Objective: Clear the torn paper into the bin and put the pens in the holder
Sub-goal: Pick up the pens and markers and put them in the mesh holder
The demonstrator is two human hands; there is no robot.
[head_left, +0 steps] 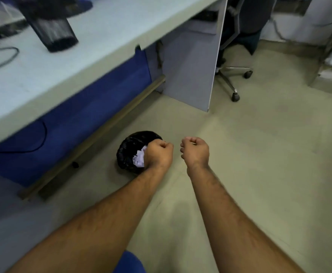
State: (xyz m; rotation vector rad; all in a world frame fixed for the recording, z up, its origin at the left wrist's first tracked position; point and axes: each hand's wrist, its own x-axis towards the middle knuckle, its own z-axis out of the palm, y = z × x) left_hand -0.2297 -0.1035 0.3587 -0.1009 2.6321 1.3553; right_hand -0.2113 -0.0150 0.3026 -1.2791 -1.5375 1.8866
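Observation:
A small bin (128, 148) with a black liner stands on the floor beside the desk. White torn paper (139, 159) lies inside it. My left hand (158, 154) is a closed fist over the bin's right edge and hides part of the bin. My right hand (195, 151) is also a closed fist, over bare floor just right of the bin. No paper shows in either fist. A black mesh pen holder (53, 32) stands on the pale desk top (43, 75) at upper left, blurred. I cannot make out any pens.
A black cable (1, 60) trails across the desk. A blue panel (82, 119) and a wooden foot rail (102, 131) run under the desk. A grey partition (192, 71) and a wheeled office chair (238, 75) stand beyond. Beige floor (259, 154) spreads to the right.

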